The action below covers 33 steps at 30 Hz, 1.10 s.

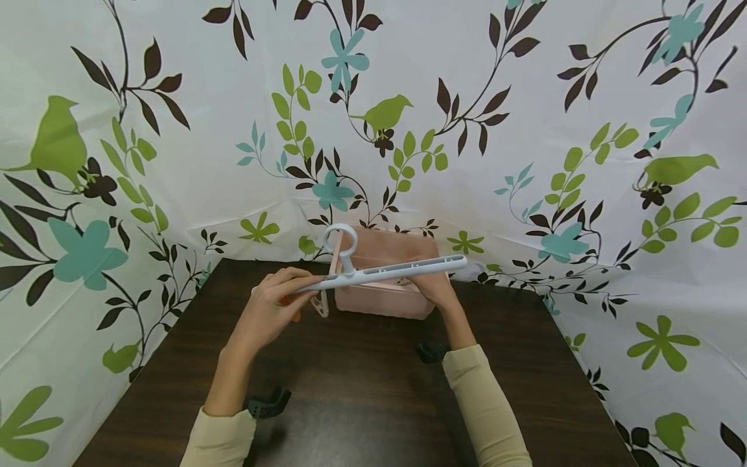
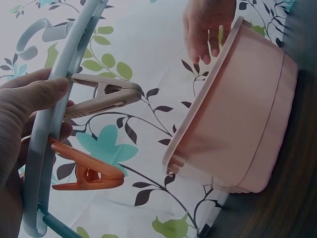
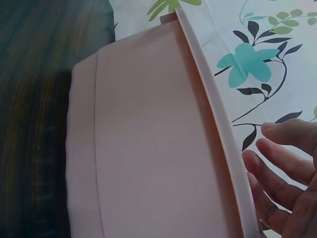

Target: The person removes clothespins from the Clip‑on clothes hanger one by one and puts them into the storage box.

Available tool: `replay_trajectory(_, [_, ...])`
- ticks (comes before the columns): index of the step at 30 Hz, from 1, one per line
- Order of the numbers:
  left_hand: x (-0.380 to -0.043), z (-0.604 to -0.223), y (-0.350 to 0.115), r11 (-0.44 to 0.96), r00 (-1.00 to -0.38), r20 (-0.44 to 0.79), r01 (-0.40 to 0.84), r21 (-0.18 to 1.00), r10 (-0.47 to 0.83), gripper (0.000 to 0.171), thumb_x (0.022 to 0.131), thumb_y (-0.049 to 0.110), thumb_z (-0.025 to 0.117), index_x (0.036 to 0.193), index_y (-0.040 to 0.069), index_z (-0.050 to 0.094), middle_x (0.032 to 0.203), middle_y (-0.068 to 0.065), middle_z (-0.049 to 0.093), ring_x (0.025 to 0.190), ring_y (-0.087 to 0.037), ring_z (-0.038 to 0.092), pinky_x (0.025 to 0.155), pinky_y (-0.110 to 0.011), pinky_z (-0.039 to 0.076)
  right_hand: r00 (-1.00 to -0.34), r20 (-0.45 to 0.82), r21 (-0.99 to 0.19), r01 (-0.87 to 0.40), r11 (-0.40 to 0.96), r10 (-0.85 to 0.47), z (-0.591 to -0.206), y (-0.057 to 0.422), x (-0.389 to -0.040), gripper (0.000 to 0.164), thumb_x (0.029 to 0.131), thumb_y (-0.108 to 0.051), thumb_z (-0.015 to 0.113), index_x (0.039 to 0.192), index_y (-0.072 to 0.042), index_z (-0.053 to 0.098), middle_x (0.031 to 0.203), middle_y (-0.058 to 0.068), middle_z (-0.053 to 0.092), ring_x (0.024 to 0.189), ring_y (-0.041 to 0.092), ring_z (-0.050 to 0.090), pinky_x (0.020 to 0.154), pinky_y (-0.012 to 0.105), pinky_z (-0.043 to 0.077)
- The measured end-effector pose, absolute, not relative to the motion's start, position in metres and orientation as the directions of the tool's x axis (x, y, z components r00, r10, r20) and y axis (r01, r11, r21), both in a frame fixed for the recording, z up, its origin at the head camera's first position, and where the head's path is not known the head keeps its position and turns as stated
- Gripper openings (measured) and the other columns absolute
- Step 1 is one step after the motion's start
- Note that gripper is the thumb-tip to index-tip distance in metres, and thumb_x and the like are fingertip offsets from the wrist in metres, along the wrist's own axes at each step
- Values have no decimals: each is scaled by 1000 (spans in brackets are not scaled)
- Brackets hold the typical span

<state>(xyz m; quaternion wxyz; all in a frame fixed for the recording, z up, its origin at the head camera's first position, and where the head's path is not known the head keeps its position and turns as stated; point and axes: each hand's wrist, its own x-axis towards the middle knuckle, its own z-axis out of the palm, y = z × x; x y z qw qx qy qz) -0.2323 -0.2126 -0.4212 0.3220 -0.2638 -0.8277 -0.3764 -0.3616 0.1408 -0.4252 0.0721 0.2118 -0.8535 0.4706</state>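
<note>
My left hand (image 1: 270, 310) grips one end of a light blue clip hanger (image 1: 408, 268), thumb on one side and fingers on the other in the left wrist view. From the hanger's bar stick out a beige clothespin (image 2: 106, 94) and an orange clothespin (image 2: 89, 173); part of a teal piece (image 2: 57, 224) shows lower down. The hanger's round hook (image 1: 341, 240) points up. Beyond it stands a pink plastic bin (image 1: 382, 301). My right hand (image 3: 287, 181) is at the bin's rim, fingers loosely bent and apart, pinching nothing visible. The hanger partly hides this hand in the head view.
The bin stands on a dark wooden table (image 1: 350, 389), near its back edge. White cloth (image 1: 192, 149) printed with leaves, birds and flowers hangs behind and along both sides. A black wrist mount (image 1: 268, 403) shows by each forearm.
</note>
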Motion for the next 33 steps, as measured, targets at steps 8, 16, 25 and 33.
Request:
replay_trajectory(8, [-232,-421,-212,578,-645,739,684,445,193,41,86,3,89,123,21,83,118,1,76,99,-18,65,83,-37,48,-913,273,-805,-390,448,-303,-417,142,-354,39,107,-34,71,127,-1,75,118,19,77,104,32,74,93,53,61])
replay_trajectory(16, [-233,-422,-213,584,-635,747,689,429,199,41,86,3,89,123,20,83,117,0,76,98,-19,65,84,-38,49,-881,366,-816,-459,352,-301,-419,143,-339,24,105,-24,73,104,-1,79,91,18,75,80,25,70,75,33,56])
replay_trajectory(25, [-238,-425,-209,614,-663,720,660,433,205,41,86,5,89,123,21,83,116,1,77,97,-19,67,87,-42,48,-893,321,-824,-428,371,-317,-423,144,-299,26,109,-23,66,122,-3,77,116,19,77,107,37,75,93,57,61])
replay_trajectory(33, [-238,-427,-206,641,-669,714,644,417,208,40,87,6,89,123,21,83,116,1,77,92,-19,67,82,-40,47,-887,204,-829,-382,409,-414,-413,144,-270,35,112,-32,62,132,-6,73,114,13,76,106,40,72,91,43,61])
